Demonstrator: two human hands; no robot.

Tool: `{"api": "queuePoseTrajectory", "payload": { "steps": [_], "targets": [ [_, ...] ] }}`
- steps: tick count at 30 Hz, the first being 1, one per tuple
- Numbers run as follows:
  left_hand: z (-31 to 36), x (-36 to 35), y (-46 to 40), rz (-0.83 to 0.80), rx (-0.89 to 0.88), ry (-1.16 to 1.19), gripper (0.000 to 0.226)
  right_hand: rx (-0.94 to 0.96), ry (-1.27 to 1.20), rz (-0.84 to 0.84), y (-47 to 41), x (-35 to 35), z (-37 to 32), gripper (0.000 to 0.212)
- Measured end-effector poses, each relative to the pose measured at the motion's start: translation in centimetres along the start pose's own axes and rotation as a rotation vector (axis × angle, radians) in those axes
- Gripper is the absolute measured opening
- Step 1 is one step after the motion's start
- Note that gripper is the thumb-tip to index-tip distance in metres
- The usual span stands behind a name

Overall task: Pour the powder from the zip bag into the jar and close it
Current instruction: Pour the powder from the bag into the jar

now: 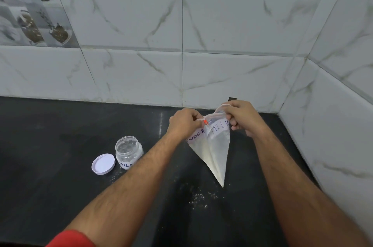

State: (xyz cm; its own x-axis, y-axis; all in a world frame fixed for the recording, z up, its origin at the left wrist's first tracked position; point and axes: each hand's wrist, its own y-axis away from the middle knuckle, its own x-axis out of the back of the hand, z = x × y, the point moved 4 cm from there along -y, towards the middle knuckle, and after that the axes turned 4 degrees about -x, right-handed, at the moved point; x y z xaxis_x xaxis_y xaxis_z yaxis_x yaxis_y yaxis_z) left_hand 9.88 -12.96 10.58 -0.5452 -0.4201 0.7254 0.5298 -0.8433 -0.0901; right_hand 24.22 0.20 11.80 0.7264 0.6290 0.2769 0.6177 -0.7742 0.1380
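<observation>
A clear zip bag [216, 150] labelled "MILK POWDER" hangs above the black counter, its lower corner pointing down with pale powder inside. My left hand [184, 122] pinches the bag's top edge near the orange zip slider. My right hand [243, 116] grips the other end of the top edge. To the left stands a clear open jar [128, 151] with a "MILK" label. Its white lid [103, 164] lies flat on the counter beside the jar's left side.
The black counter [60, 125] meets white marble-patterned wall tiles at the back and at the right. Spilled white powder specks [198, 199] dot the counter below the bag. A red sleeve [70, 239] shows at the bottom left.
</observation>
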Motion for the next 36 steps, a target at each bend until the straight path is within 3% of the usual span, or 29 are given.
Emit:
{"api": "queuePoseTrajectory", "payload": {
  "steps": [2, 5, 7, 12, 18, 21, 24, 28, 32, 34, 36],
  "targets": [
    [0.6, 1.0, -0.9, -0.005, -0.045, -0.016, 0.011, -0.008, -0.236, -0.015, -0.1, 0.8, 0.7, 0.027],
    [1.7, 3.1, -1.8, -0.009, -0.148, 0.039, 0.008, -0.091, -0.626, 0.033, -0.2, 2.1, 3.1, 0.061],
    [2.3, 4.7, -2.0, -0.005, -0.211, 0.068, 0.016, -0.150, -0.646, 0.131, -0.3, 2.3, 5.3, 0.065],
    [2.9, 7.5, -2.8, 0.023, -0.299, 0.228, 0.026, -0.320, -0.430, 0.191, -1.2, -0.4, 8.9, 0.042],
    [2.5, 10.2, -3.6, 0.153, -0.297, 0.397, 0.025, -0.466, -0.716, 0.064, -1.8, -3.3, 9.1, 0.061],
    [1.9, 10.6, -3.6, 0.171, -0.308, 0.483, 0.016, -0.413, -0.932, -0.003, -2.2, -4.2, 8.0, 0.055],
    [0.8, 10.7, -3.5, 0.211, -0.292, 0.558, 0.017, -0.325, -1.025, 0.056, -2.4, -3.9, 6.1, 0.037],
    [-2.2, 10.9, -3.4, 0.304, -0.212, 0.680, 0.029, -0.218, -0.955, 0.077, -2.8, -2.9, 4.4, 0.020],
    [-4.4, 10.6, -3.1, 0.337, -0.147, 0.904, 0.014, -0.115, -0.840, 0.077, -2.9, -2.0, 2.8, 0.019],
    [-5.2, 10.4, -3.1, 0.344, -0.130, 1.005, 0.016, -0.071, -0.786, 0.073, -2.9, -1.8, 2.1, 0.008],
    [-5.7, 10.2, -3.0, 0.339, -0.114, 1.059, 0.015, -0.045, -0.715, 0.084, -2.8, -1.6, 1.5, 0.012]
  ]
}}
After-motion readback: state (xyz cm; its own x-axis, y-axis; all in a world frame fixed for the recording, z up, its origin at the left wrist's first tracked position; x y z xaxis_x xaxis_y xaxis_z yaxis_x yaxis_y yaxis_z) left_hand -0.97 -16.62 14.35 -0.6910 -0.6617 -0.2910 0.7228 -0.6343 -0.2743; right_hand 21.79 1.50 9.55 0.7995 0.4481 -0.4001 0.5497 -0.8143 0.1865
